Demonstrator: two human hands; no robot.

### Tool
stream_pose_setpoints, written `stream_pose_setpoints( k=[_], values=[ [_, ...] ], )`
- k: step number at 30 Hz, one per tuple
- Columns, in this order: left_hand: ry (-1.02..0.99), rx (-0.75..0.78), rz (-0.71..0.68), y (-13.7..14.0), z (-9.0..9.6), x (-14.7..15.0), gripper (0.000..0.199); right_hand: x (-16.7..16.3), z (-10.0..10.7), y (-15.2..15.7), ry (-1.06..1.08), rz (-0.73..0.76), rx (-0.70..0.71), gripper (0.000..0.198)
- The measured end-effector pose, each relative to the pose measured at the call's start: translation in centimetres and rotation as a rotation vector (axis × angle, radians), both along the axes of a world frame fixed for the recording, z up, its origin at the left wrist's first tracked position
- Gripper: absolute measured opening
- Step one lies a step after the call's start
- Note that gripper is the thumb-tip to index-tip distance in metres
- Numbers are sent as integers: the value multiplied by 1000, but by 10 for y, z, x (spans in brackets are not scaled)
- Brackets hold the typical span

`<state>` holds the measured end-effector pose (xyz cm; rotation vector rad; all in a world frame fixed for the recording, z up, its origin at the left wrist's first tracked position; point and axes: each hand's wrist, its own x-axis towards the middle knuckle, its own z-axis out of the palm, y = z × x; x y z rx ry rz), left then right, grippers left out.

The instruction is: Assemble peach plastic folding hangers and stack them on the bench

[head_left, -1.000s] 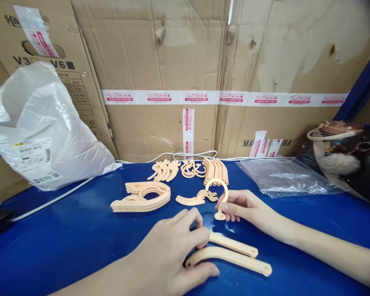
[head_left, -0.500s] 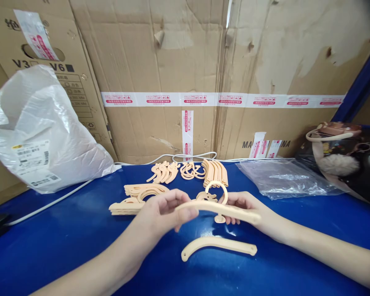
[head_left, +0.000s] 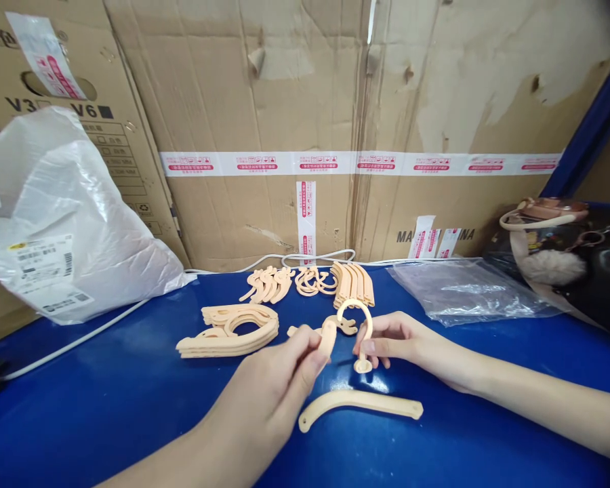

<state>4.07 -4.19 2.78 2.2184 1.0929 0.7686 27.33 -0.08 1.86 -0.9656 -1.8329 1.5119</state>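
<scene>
Between thumb and fingers, my left hand (head_left: pixel 289 373) pinches a beige plastic hanger arm (head_left: pixel 327 340), seen nearly end-on. My right hand (head_left: pixel 399 339) grips the stem of a beige hanger hook (head_left: pixel 354 312), its curve upward and its round foot at the bottom. The two parts are close but apart. Below them a loose curved hanger arm (head_left: pixel 360 404) lies on the blue table (head_left: pixel 468 434). Behind my left fingers, another notched beige piece (head_left: pixel 346 325) rests on the table, partly hidden.
At the left is a stack of folded beige hangers (head_left: pixel 228 331). Farther back lie notched pieces (head_left: pixel 267 283), hooks (head_left: pixel 315 280) and more arms (head_left: pixel 353 285). A white bag (head_left: pixel 76 224), a clear plastic bag (head_left: pixel 468 291), a cable (head_left: pixel 76 339) and cardboard (head_left: pixel 264 102) surround them.
My left hand has turned the hanger arm from lying crosswise in front of the hook to nearly end-on, left of it. The hook, still in my right hand, now shows fully.
</scene>
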Motion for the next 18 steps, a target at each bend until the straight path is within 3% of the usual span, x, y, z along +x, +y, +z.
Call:
stream_pose_setpoints(
  k=[2,6,14,18],
  values=[
    [184,147,10,-1,-9,0,30,-1,2,3,33,-9,-32,20],
    [369,226,44,2,-19,-2,33,-6,0,9,186,0,-119,26],
    [340,336,36,5,-17,-1,21,-9,-9,7,275,26,-188,23],
    [314,325,-42,3,-16,0,23,-7,-11,9,322,-9,-199,24]
  ],
)
